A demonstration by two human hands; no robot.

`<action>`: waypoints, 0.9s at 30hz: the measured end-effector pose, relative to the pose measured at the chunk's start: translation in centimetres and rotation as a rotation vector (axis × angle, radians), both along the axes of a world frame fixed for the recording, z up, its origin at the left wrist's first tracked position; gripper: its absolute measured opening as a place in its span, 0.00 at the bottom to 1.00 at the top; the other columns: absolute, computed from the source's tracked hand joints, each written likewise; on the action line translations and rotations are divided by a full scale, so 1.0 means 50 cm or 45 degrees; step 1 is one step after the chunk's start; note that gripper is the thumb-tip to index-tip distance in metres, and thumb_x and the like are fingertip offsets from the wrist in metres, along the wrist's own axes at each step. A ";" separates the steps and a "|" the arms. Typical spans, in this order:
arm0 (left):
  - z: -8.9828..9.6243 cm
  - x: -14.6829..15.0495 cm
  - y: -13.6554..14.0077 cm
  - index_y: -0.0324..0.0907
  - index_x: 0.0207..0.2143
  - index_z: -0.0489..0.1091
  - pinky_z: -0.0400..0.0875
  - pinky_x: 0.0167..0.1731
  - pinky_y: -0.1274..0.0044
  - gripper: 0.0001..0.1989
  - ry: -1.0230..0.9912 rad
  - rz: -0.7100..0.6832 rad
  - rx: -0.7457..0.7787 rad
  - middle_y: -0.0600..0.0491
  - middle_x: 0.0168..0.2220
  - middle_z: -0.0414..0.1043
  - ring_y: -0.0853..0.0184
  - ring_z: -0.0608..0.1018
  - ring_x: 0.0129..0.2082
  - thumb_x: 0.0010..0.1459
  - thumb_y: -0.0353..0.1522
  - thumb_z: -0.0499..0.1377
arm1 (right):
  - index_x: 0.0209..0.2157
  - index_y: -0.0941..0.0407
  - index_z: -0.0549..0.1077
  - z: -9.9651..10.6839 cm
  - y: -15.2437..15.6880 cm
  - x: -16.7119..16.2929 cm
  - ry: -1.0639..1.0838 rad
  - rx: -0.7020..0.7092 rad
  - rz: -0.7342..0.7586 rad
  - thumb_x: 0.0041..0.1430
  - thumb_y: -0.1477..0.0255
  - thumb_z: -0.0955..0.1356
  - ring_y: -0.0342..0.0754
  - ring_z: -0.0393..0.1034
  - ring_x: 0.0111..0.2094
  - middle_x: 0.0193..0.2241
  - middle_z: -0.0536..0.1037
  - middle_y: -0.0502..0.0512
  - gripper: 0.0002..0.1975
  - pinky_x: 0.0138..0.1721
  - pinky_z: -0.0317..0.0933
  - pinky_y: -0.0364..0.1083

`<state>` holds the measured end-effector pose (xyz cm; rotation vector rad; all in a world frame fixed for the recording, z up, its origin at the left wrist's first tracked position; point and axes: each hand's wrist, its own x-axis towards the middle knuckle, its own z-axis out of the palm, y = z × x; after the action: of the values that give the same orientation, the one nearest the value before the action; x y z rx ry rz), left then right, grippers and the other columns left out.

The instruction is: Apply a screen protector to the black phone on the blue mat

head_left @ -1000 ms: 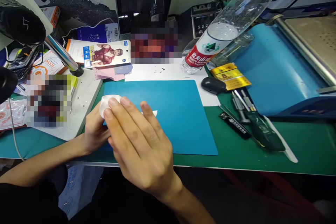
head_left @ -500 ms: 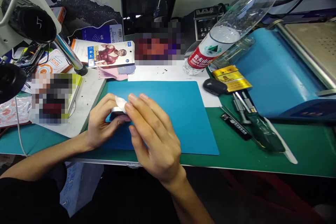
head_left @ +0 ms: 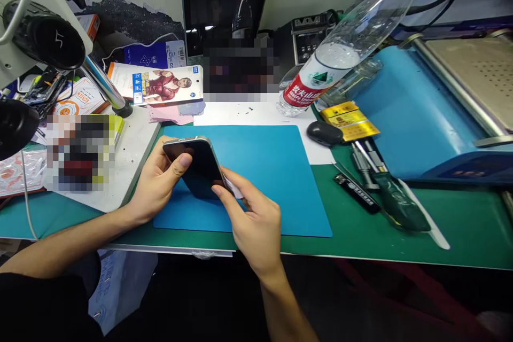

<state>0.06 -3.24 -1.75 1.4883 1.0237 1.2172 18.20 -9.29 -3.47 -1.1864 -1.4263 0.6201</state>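
A dark-screened smartphone [head_left: 200, 168] with a silvery frame is held tilted above the blue mat [head_left: 280, 187]. My left hand [head_left: 158, 187] is closed around its left side, thumb on the glass near the top. At the phone's lower right edge, my right hand [head_left: 256, 219] pinches a thin white wipe [head_left: 232, 186] against the frame, with its thumb at the front. The fingers behind the phone are partly hidden.
To the right lie a black earbud case [head_left: 324, 133], a yellow packet [head_left: 348, 120], a dark green-handled tool [head_left: 403, 206] and a blue machine [head_left: 393, 117]. A tall water bottle [head_left: 320, 77] leans behind. A lamp post [head_left: 108, 88] stands left.
The smartphone has turned from edge-on so its dark screen now shows. My right hand has moved from its top edge down to the lower right edge, with the white wipe.
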 end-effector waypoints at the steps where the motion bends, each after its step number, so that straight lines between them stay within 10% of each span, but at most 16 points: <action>1: 0.002 -0.001 -0.001 0.46 0.43 0.67 0.76 0.39 0.77 0.19 0.011 -0.020 0.026 0.54 0.39 0.71 0.68 0.76 0.39 0.69 0.50 0.64 | 0.57 0.49 0.82 0.001 0.002 0.007 0.003 0.000 -0.022 0.69 0.75 0.72 0.51 0.86 0.47 0.50 0.87 0.52 0.17 0.51 0.80 0.47; 8: 0.020 -0.005 -0.010 0.49 0.64 0.64 0.77 0.48 0.75 0.21 0.368 -0.278 0.360 0.50 0.49 0.75 0.67 0.79 0.46 0.72 0.30 0.63 | 0.51 0.44 0.84 0.043 0.008 0.092 -0.193 0.222 -0.155 0.65 0.82 0.73 0.48 0.84 0.45 0.45 0.87 0.48 0.20 0.48 0.79 0.49; 16: 0.012 -0.007 -0.003 0.43 0.57 0.70 0.76 0.40 0.75 0.14 0.990 -0.447 0.663 0.49 0.46 0.77 0.65 0.81 0.41 0.76 0.40 0.58 | 0.59 0.55 0.78 0.076 -0.001 0.100 -0.694 0.518 0.145 0.66 0.86 0.72 0.51 0.81 0.51 0.50 0.86 0.57 0.23 0.49 0.76 0.52; 27: -0.020 0.008 -0.013 0.43 0.44 0.73 0.73 0.48 0.78 0.02 0.381 -0.445 0.231 0.53 0.44 0.77 0.69 0.79 0.45 0.74 0.29 0.60 | 0.69 0.57 0.69 0.027 -0.020 0.079 -0.463 0.705 -0.133 0.70 0.81 0.68 0.60 0.75 0.64 0.64 0.78 0.61 0.28 0.59 0.78 0.61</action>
<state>0.44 -3.89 -2.76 1.9417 0.8102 0.8720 22.15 -10.31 -2.10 -0.9412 -1.6818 -0.0806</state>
